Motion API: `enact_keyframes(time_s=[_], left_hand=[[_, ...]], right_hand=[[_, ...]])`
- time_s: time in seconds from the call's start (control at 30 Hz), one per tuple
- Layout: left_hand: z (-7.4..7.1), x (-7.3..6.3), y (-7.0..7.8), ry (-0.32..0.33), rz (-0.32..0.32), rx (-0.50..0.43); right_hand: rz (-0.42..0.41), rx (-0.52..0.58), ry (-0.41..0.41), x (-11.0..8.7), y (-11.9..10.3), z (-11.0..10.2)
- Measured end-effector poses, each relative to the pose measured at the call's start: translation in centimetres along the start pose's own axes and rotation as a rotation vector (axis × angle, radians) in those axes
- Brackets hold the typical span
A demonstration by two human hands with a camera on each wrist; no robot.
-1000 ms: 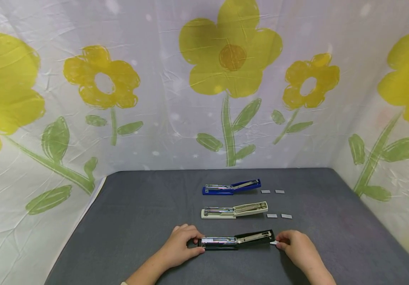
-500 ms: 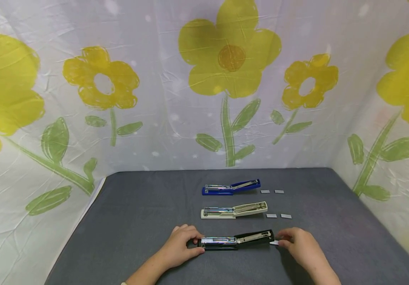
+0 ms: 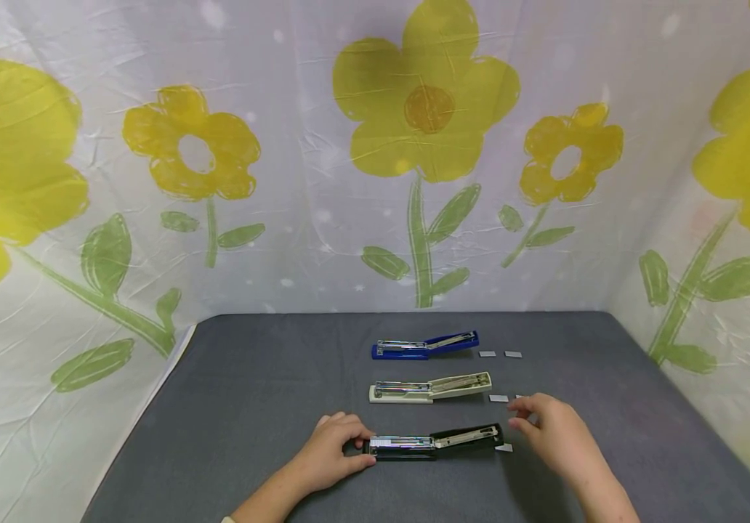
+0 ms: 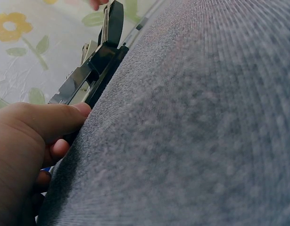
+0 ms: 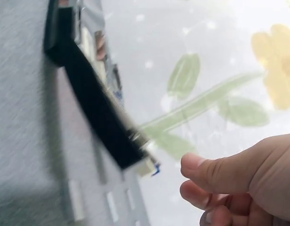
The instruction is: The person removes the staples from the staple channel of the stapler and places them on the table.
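Note:
A black stapler [image 3: 434, 444] lies opened out on the table, its upper arm folded back to the right. My left hand [image 3: 332, 450] grips its left end between thumb and fingers; in the left wrist view the thumb [image 4: 64, 117] presses along the base. My right hand [image 3: 554, 432] hovers beyond the stapler's right end, fingers bent loosely with nothing between them. Beneath that end lies a small whitish strip [image 3: 503, 448], also visible as a pale strip [image 5: 76, 200] in the right wrist view. Blur hides finer detail there.
Behind are an opened cream stapler [image 3: 430, 388] and an opened blue stapler [image 3: 425, 346]. Small strips [image 3: 498, 398] lie right of the cream one, one partly hidden by my right hand; two more strips [image 3: 487, 354] lie by the blue. A flowered cloth [image 3: 309, 218] hangs behind the grey table.
My right hand has let go of the small strip by the black stapler's end and lifted up and away from it. My left hand stays in place on the stapler.

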State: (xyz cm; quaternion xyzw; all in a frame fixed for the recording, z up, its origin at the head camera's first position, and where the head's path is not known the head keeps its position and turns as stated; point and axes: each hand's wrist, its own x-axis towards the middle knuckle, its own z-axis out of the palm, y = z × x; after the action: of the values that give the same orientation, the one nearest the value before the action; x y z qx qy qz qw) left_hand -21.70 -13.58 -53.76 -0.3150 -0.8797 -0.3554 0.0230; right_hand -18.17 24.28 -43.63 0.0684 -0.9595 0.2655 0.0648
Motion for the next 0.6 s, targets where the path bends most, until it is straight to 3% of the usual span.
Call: enact_keyframes(time_s=[0.27,0.6], left_hand=[[0.1,0.0,-0.2,0.005,0.008,0.003],[0.2,0.1,-0.2,0.010,0.012,0.011]], right_hand=[[-0.032,0.006,-0.032,1.1,-3.4,-0.7],[-0.116,0.018,-0.084,2.4,-7.3,1.1]])
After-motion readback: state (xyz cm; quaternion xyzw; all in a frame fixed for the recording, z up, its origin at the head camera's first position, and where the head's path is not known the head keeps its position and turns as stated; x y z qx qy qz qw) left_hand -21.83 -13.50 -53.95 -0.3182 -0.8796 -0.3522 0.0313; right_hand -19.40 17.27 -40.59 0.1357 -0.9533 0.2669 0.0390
